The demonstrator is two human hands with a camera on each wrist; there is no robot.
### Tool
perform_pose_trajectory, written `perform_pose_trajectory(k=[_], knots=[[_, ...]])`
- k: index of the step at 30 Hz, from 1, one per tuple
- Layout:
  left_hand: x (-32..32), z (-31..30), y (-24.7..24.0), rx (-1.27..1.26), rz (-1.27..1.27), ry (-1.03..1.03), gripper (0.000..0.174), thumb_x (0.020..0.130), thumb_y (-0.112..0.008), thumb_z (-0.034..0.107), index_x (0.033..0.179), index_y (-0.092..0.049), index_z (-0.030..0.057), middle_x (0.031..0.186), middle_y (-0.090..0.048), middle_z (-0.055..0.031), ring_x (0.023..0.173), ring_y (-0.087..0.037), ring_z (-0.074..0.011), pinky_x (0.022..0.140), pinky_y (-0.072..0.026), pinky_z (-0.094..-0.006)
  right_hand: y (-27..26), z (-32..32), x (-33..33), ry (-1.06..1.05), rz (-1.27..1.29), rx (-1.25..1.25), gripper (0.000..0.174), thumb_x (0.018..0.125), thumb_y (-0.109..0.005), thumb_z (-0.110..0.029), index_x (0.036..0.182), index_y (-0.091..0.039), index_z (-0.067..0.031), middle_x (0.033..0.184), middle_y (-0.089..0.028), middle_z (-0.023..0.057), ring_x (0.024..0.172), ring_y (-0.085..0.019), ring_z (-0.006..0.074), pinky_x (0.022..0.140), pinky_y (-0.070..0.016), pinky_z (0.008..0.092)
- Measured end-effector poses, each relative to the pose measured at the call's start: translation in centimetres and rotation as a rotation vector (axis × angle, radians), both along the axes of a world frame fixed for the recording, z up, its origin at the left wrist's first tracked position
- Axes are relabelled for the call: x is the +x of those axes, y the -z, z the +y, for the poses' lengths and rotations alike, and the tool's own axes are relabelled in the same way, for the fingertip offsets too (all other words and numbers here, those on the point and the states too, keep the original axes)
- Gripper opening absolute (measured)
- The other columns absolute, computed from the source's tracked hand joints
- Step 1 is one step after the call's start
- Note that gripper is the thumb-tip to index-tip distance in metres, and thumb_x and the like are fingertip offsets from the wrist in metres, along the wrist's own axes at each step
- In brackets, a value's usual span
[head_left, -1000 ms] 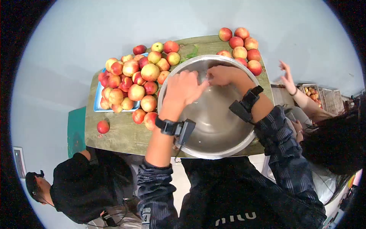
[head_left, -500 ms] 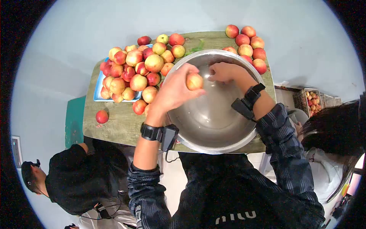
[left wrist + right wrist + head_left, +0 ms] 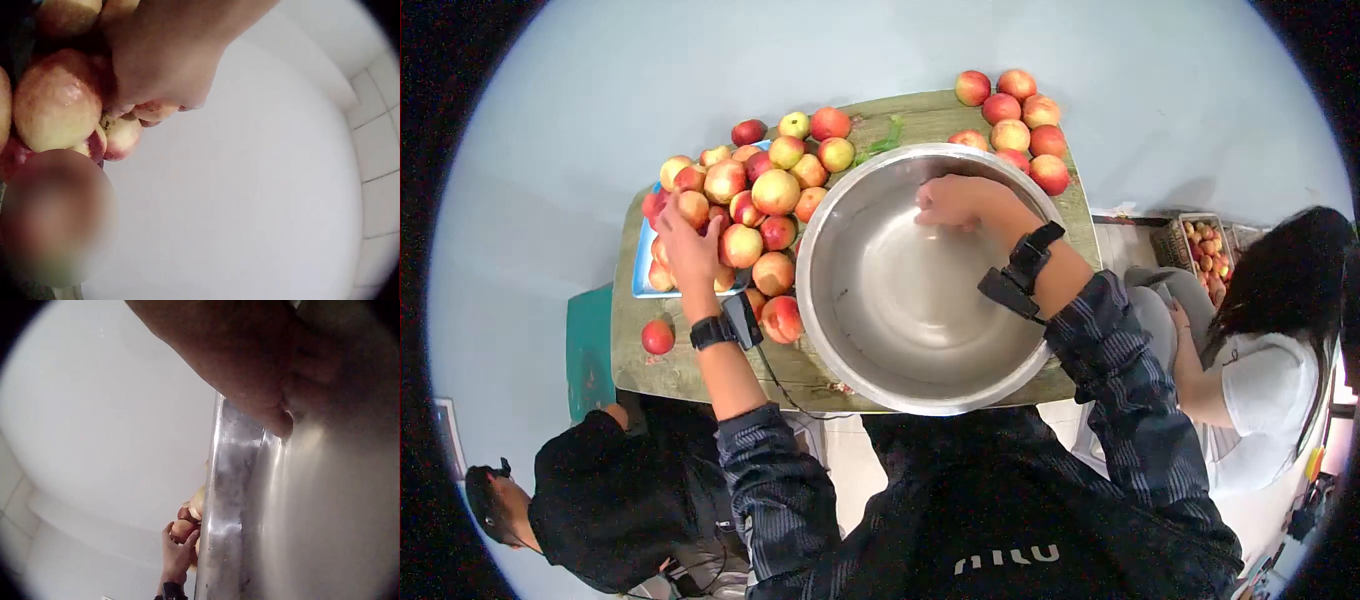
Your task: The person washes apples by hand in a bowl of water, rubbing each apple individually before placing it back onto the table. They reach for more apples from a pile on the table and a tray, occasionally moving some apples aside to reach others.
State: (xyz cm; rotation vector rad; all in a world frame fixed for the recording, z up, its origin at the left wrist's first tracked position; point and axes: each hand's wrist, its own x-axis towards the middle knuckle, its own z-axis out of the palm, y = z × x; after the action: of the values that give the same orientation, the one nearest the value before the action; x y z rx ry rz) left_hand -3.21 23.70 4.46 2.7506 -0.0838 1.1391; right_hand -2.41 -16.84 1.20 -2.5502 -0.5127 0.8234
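Observation:
In the head view my left hand (image 3: 688, 248) reaches over the heap of nectarines (image 3: 775, 192) at the left, its fingers and thumb round one nectarine (image 3: 693, 208). The right wrist view shows the same left hand (image 3: 177, 555) with its fingers about a reddish nectarine (image 3: 182, 530). A wide steel basin (image 3: 920, 320) stands in front of my body. Inside its far wall my right hand (image 3: 953, 201) hangs with loosely curled fingers and no fruit in it. Seen from the right wrist, its fingers (image 3: 282, 425) point down into the basin; some fingertips are in shadow.
Under the heap is a blue-rimmed tray (image 3: 643, 272). One nectarine (image 3: 657, 337) lies apart at the table's left. More nectarines (image 3: 1010, 135) stand behind the basin, near green leaves (image 3: 882, 143). People sit on both sides, and a crate of fruit (image 3: 1208, 250) is at the right.
My left hand has come out of the basin with a nectarine and travelled left to the heap. The right hand has stayed in the basin. The person at right has lowered an arm.

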Motion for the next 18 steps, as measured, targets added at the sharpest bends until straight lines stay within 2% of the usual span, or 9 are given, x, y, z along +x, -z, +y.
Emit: perform_pose_trajectory(k=[3, 5, 8, 10, 11, 14, 15, 16, 18], knots=[[-0.8, 0.1, 0.3, 0.002, 0.054, -0.208, 0.075, 0.080, -0.080, 0.028, 0.142, -0.044, 0.0089, 0.131, -0.055, -0.0216, 0.124, -0.052, -0.0381, 0.103, -0.0433, -0.0478, 0.1, -0.1, -0.1, 0.012, -0.016, 0.004, 0.034, 0.092, -0.060, -0.035, 0.103, -0.063, -0.0035, 0.073, -0.064, 0.0113, 0.060, -0.063, 0.0243, 0.057, -0.0499, 0.0398], [-0.8, 0.3, 0.6, -0.019, 0.100, -0.153, 0.074, 0.080, -0.079, 0.031, 0.142, -0.045, 0.0109, 0.133, -0.055, -0.0191, 0.123, -0.053, -0.0365, 0.102, -0.0440, -0.0474, 0.2, -0.1, -0.3, 0.012, -0.033, 0.015, 0.034, 0.092, -0.060, -0.035, 0.103, -0.063, -0.0036, 0.073, -0.064, 0.0113, 0.060, -0.063, 0.0246, 0.057, -0.0498, 0.0399], [-1.2, 0.5, -0.6, 0.065, 0.165, -0.169, 0.071, 0.082, -0.076, 0.031, 0.144, -0.044, 0.0137, 0.135, -0.056, -0.0159, 0.120, -0.056, -0.0345, 0.095, -0.0482, -0.0475, 2.2, -0.2, 1.0, -0.044, -0.039, 0.012, 0.029, 0.088, -0.063, -0.032, 0.091, -0.065, -0.0029, 0.070, -0.063, 0.0121, 0.061, -0.063, 0.0260, 0.058, -0.0502, 0.0400], [-1.5, 0.1, -1.7, 0.167, 0.157, -0.143, 0.073, 0.083, -0.075, 0.029, 0.145, -0.042, 0.0136, 0.134, -0.056, -0.0170, 0.118, -0.057, -0.0352, 0.092, -0.0501, -0.0480, 0.5, -0.7, -0.5, -0.161, -0.078, 0.055, 0.025, 0.083, -0.064, -0.027, 0.081, -0.063, -0.0023, 0.066, -0.061, 0.0120, 0.060, -0.061, 0.0263, 0.058, -0.0484, 0.0408], [-2.5, -2.7, -3.2, 0.207, 0.065, -0.266, 0.050, 0.085, -0.070, 0.024, 0.131, -0.055, 0.0102, 0.117, -0.063, -0.0180, 0.109, -0.059, -0.0362, 0.083, -0.0509, -0.0496, -0.4, -0.8, -0.8, -0.218, -0.108, 0.069, 0.024, 0.080, -0.065, -0.025, 0.076, -0.062, -0.0020, 0.064, -0.060, 0.0119, 0.060, -0.059, 0.0264, 0.058, -0.0475, 0.0412], [-4.6, -9.8, -5.7, 0.257, 0.232, -0.007, 0.022, 0.085, -0.064, 0.015, 0.104, -0.064, 0.0051, 0.094, -0.064, -0.0198, 0.096, -0.060, -0.0385, 0.075, -0.0484, -0.0512, 1.1, -0.1, -0.1, -0.267, -0.211, 0.117, 0.017, 0.070, -0.066, -0.016, 0.065, -0.057, -0.0028, 0.058, -0.054, 0.0105, 0.057, -0.052, 0.0251, 0.055, -0.0417, 0.0428], [-5.8, -12.8, -5.3, 0.224, 0.286, 0.176, 0.013, 0.083, -0.062, 0.010, 0.094, -0.063, 0.0039, 0.088, -0.063, -0.0201, 0.091, -0.060, -0.0397, 0.073, -0.0470, -0.0514, -0.1, -0.1, -0.6, -0.294, -0.261, 0.256, 0.014, 0.064, -0.065, -0.012, 0.065, -0.054, -0.0036, 0.057, -0.050, 0.0092, 0.055, -0.044, 0.0242, 0.053, -0.0366, 0.0434], [-6.8, -15.5, -4.9, 0.188, 0.340, 0.362, 0.004, 0.082, -0.059, 0.004, 0.084, -0.062, 0.0027, 0.082, -0.061, -0.0204, 0.086, -0.059, -0.0409, 0.072, -0.0456, -0.0516, -1.7, -0.2, -1.3, -0.261, -0.277, 0.296, 0.014, 0.064, -0.065, -0.011, 0.065, -0.053, -0.0035, 0.056, -0.049, 0.0087, 0.055, -0.044, 0.0240, 0.053, -0.0362, 0.0436], [-7.6, -18.3, -4.9, 0.223, 0.497, 0.567, 0.012, 0.081, -0.057, 0.002, 0.091, -0.063, 0.0026, 0.091, -0.065, -0.0194, 0.095, -0.061, -0.0392, 0.077, -0.0478, -0.0472, -3.7, -0.5, -2.4, -0.197, -0.311, 0.374, 0.016, 0.063, -0.066, -0.009, 0.065, -0.052, -0.0034, 0.056, -0.048, 0.0079, 0.056, -0.042, 0.0236, 0.054, -0.0356, 0.0440]])
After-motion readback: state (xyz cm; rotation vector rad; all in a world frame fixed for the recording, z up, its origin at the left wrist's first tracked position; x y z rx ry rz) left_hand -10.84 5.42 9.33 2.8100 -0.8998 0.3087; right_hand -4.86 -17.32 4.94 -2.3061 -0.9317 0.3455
